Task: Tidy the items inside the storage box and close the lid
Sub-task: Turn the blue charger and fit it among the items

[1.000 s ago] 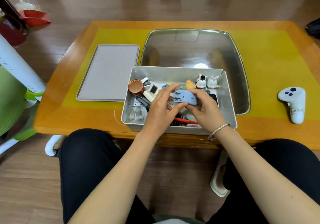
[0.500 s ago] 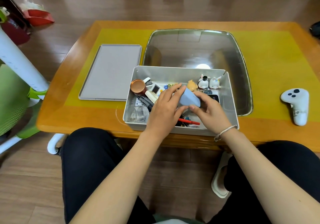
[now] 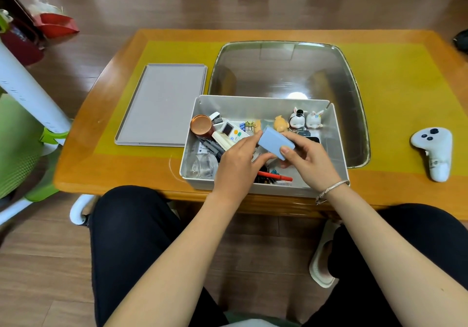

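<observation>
Lid (image 3: 162,104) lay flat on the table left of the box (image 3: 339,149), nearer my left hand (image 3: 236,167). Over the box's middle, that hand pinched the blue block (image 3: 276,142) at its left end, my right hand (image 3: 307,161) gripped its right end, and its long axis ran between them.

Lid (image 3: 162,105) left of storage box (image 3: 339,149); controller (image 3: 434,152) well to its right.

Left hand (image 3: 236,166) hides box (image 3: 263,104) contents beneath; remote (image 3: 234,134) labels too small.
</observation>
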`<state>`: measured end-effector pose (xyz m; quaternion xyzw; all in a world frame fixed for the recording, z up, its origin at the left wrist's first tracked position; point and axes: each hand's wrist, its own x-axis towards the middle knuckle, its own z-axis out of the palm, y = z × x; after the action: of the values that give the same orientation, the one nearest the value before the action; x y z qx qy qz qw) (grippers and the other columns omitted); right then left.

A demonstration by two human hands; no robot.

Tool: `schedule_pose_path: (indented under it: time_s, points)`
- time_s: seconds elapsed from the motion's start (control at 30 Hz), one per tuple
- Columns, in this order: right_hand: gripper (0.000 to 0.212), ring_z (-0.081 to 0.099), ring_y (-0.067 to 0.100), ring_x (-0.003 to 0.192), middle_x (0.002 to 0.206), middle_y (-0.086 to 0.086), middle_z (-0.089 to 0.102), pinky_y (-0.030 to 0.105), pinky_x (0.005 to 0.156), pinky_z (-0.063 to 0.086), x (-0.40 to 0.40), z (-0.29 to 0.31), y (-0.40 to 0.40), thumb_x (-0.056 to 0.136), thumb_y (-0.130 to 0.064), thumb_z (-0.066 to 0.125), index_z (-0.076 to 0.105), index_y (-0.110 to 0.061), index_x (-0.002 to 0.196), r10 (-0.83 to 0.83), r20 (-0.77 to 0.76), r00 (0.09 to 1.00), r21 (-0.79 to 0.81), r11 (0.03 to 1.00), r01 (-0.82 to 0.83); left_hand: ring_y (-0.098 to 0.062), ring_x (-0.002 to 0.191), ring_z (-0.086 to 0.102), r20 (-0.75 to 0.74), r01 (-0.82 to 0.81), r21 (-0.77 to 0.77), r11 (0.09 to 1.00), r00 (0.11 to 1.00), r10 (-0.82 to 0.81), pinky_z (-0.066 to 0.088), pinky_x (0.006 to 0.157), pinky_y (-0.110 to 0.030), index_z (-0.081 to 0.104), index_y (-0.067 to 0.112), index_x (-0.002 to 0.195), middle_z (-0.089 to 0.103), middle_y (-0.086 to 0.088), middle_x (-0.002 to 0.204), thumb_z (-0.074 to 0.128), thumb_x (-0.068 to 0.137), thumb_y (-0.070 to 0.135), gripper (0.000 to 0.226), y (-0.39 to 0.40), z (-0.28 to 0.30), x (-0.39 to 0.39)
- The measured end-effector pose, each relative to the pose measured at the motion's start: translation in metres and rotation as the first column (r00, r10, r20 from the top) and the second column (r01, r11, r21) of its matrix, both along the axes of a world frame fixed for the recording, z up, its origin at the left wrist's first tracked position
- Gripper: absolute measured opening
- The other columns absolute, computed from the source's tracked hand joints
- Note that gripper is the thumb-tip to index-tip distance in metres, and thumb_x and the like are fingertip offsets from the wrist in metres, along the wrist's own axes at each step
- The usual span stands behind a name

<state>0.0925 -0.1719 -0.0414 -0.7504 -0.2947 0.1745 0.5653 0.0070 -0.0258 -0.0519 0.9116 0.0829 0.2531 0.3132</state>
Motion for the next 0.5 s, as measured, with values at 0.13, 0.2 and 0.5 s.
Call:
schedule_pose_path:
  time_s: [0.13, 0.2, 0.5]
  points:
    - [0.032, 0.061, 0.015, 0.086, 0.102, -0.012, 0.056, 0.022, 0.064, 0.056, -0.0001, -0.0008, -0.0015, 0.091, -0.019, 0.057, 0.052, -0.030, 0.120, -0.045, 0.053, 0.998, -0.026, 0.999, 0.047, -0.013, 0.110, 0.054, -0.073, 0.056, -0.059, 0.997, 0.996, -0.060, 0.044, 0.091, -0.021, 0.043, 0.014, 0.140, 0.059, -0.007, 0.122, 0.071, 0.083, 0.029, 0.065, 0.0050, -0.0013, 0.0050]
    - [0.035, 0.061, 0.015, 0.087, 0.102, -0.015, 0.055, 0.022, 0.067, 0.057, -0.0001, -0.0009, -0.0017, 0.089, -0.015, 0.061, 0.053, -0.030, 0.119, -0.073, 0.074, 0.995, -0.010, 0.997, 0.074, -0.002, 0.104, 0.045, -0.064, 0.080, -0.100, 0.992, 0.994, -0.087, 0.038, 0.086, -0.009, 0.042, 0.020, 0.141, 0.054, -0.005, 0.121, 0.072, 0.082, 0.023, 0.066, 0.0070, 0.0001, 0.0068]
    - [0.045, 0.064, 0.003, 0.100, 0.111, -0.008, 0.065, 0.022, 0.080, 0.055, 0.0000, -0.0027, 0.0007, 0.083, -0.010, 0.067, 0.055, -0.018, 0.126, -0.123, -0.028, 0.992, 0.072, 0.990, 0.125, 0.005, 0.084, 0.048, 0.067, 0.015, -0.183, 0.983, 0.998, -0.003, 0.040, 0.065, -0.006, 0.047, 0.015, 0.097, 0.049, 0.007, 0.095, 0.080, 0.073, 0.015, 0.041, 0.0057, -0.0008, 0.0056]
